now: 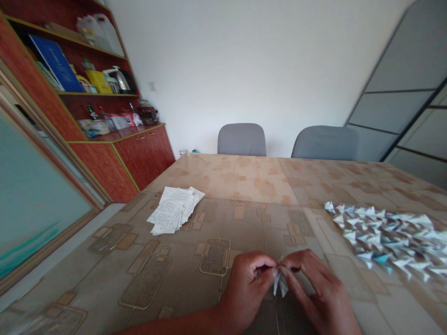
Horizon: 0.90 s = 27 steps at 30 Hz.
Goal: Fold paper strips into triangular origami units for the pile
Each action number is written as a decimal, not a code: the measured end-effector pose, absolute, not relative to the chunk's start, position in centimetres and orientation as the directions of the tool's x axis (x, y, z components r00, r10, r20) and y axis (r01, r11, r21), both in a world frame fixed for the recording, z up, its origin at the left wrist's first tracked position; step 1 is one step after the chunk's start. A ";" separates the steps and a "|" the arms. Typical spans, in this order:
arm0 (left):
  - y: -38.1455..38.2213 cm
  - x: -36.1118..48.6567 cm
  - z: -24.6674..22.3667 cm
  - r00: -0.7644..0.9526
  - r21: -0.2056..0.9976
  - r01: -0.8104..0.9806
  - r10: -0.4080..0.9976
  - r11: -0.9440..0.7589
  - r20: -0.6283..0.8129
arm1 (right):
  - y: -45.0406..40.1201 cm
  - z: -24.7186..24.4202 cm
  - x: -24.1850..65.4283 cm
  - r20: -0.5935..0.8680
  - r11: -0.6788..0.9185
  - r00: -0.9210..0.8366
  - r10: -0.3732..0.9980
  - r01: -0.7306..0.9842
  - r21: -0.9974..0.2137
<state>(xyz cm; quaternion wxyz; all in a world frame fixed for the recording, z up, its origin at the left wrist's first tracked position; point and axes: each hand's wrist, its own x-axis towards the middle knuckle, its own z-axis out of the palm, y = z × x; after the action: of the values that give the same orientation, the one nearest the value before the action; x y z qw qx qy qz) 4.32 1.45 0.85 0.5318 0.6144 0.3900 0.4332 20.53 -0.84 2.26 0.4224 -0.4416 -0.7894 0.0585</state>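
Note:
A small folded piece of printed paper (280, 284) is pinched between my two hands, above the near part of the table. My left hand (244, 284) grips it from the left with thumb and forefinger. On the other side, my right hand (316, 288) holds it with thumb and fingertips. Its pointed ends hang below my fingers, and its upper part is mostly covered by them. To the right lie rows of small folded paper pieces (384, 232), whitish with pointed tips. A loose pile of flat printed paper slips (174, 209) rests to the left.
A patterned cloth covers the table (216, 181). Beyond its far edge stand two grey chairs, one (241, 138) near the middle and another (324, 142) to the right. A wooden cabinet (139, 153) with bottles, a kettle and boxes is at the back left.

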 end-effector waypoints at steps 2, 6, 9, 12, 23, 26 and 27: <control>1.5 4.4 0.7 0.325 0.991 0.027 0.939 -0.133 0.117 | -0.9 2.2 20.5 0.603 0.599 -0.257 0.755 0.646 -0.473; 1.6 4.4 0.7 0.334 0.996 0.011 0.939 -0.090 0.081 | -0.8 2.4 20.5 0.606 0.585 -0.231 0.761 0.647 -0.489; 1.9 4.3 0.8 0.316 0.998 -0.063 0.949 0.003 0.017 | -0.7 2.6 20.5 0.591 0.548 -0.178 0.786 0.643 -0.535; 2.2 4.3 0.9 0.293 0.989 -0.133 0.956 0.058 -0.016 | -0.8 2.7 20.4 0.546 0.492 -0.129 0.828 0.636 -0.594; 1.9 4.2 1.4 0.307 0.997 -0.073 0.951 -0.001 0.024 | -0.8 2.3 20.6 0.411 0.427 -0.151 0.899 0.508 -0.748; 1.8 4.2 1.3 0.309 0.998 -0.052 0.950 -0.028 0.043 | -0.6 2.1 20.6 0.416 0.437 -0.157 0.896 0.488 -0.756; 1.8 4.2 1.3 0.307 0.998 -0.050 0.950 -0.033 0.046 | -0.6 2.1 20.5 0.416 0.434 -0.150 0.897 0.479 -0.763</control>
<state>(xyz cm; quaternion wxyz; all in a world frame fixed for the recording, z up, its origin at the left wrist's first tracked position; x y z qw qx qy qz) 4.17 1.76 1.28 0.5728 0.5706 0.3945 0.4367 20.54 -0.61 2.11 0.4442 -0.4770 -0.7209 0.2353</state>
